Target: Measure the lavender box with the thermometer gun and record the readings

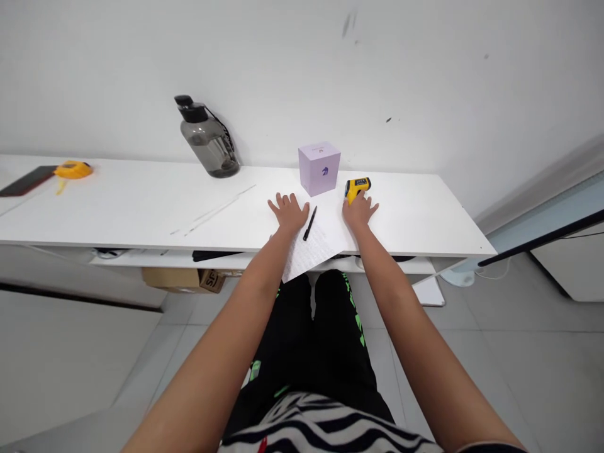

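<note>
My left hand (291,214) rests flat with its fingers spread, partly over a sheet of paper (317,246) that overhangs the front edge. Beside its thumb, a black pen (310,224) lies slantwise on the paper. My right hand (358,212) is closed around the handle of a yellow and black infrared thermometer (357,186), low over the white shelf top; some fingers stick out to the right. Between and behind both hands stands a lilac box (319,168) with a small dark emblem, touched by neither.
A grey water bottle (209,141) with a black lid stands near the wall. Farther left are an orange tape measure (73,169) and a dark flat object (27,180). Under the white shelf top (415,220), a cardboard box (182,279) sits below a lower shelf.
</note>
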Demonstrator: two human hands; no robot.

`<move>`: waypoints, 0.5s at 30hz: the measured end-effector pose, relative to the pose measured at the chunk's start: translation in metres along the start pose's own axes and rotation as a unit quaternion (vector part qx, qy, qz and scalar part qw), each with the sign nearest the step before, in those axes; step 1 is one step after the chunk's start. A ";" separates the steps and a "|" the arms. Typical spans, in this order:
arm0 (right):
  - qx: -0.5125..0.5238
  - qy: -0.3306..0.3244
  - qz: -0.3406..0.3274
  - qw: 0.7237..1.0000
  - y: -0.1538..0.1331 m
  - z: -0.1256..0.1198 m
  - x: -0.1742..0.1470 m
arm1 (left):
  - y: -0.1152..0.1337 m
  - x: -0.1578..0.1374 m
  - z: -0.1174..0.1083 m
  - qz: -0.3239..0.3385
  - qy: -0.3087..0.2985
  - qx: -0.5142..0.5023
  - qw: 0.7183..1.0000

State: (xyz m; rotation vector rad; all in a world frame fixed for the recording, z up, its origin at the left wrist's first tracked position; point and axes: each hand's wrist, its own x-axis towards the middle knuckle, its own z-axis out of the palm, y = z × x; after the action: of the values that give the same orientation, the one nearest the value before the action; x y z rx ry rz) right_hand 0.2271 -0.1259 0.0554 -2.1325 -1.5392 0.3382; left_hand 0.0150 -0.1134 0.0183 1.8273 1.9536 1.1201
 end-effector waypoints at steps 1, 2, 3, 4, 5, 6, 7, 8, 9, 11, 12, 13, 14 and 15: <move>-0.013 -0.010 0.005 1.000 0.000 -0.002 0.000 | 0.003 -0.001 -0.002 0.004 -0.025 0.043 0.999; -0.028 -0.021 0.009 0.999 -0.001 -0.004 0.000 | 0.007 -0.003 -0.004 0.007 -0.050 0.089 0.995; -0.044 -0.032 0.014 0.998 -0.002 -0.006 0.000 | 0.011 -0.004 -0.007 0.014 -0.071 0.128 0.989; -0.059 -0.044 0.017 0.997 -0.004 -0.007 -0.001 | 0.015 -0.006 -0.010 0.015 -0.090 0.159 0.983; -0.072 -0.055 0.018 0.996 -0.005 -0.008 -0.002 | 0.018 -0.007 -0.013 0.014 -0.109 0.183 0.977; -0.085 -0.063 0.017 0.994 -0.005 -0.009 -0.003 | 0.021 -0.008 -0.015 0.019 -0.124 0.197 0.972; -0.097 -0.067 0.013 0.993 -0.006 -0.009 -0.004 | 0.023 -0.009 -0.017 0.025 -0.135 0.206 0.969; -0.110 -0.066 0.010 0.992 -0.006 -0.008 -0.004 | 0.024 -0.009 -0.018 0.028 -0.145 0.214 0.966; -0.123 -0.061 0.006 0.991 -0.006 -0.007 -0.004 | 0.025 -0.008 -0.018 0.033 -0.149 0.219 0.964; -0.147 -0.047 -0.004 0.988 -0.005 -0.003 -0.003 | 0.025 -0.007 -0.018 0.045 -0.156 0.226 0.960; -0.156 -0.039 -0.011 0.987 -0.004 -0.001 -0.003 | 0.024 -0.006 -0.017 0.053 -0.159 0.228 0.959; -0.162 -0.032 -0.019 0.986 -0.003 0.001 -0.003 | 0.023 -0.005 -0.016 0.060 -0.163 0.227 0.958; -0.166 -0.025 -0.030 0.985 -0.002 0.003 -0.003 | 0.022 -0.005 -0.015 0.067 -0.166 0.225 0.958; -0.168 -0.018 -0.043 0.985 -0.001 0.005 -0.004 | 0.021 -0.004 -0.014 0.071 -0.167 0.220 0.959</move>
State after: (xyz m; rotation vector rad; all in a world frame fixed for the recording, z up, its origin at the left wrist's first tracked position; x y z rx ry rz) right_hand 0.2227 -0.1278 0.0514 -2.3082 -1.8106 0.0920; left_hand 0.0227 -0.1237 0.0405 2.2286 1.9984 0.3768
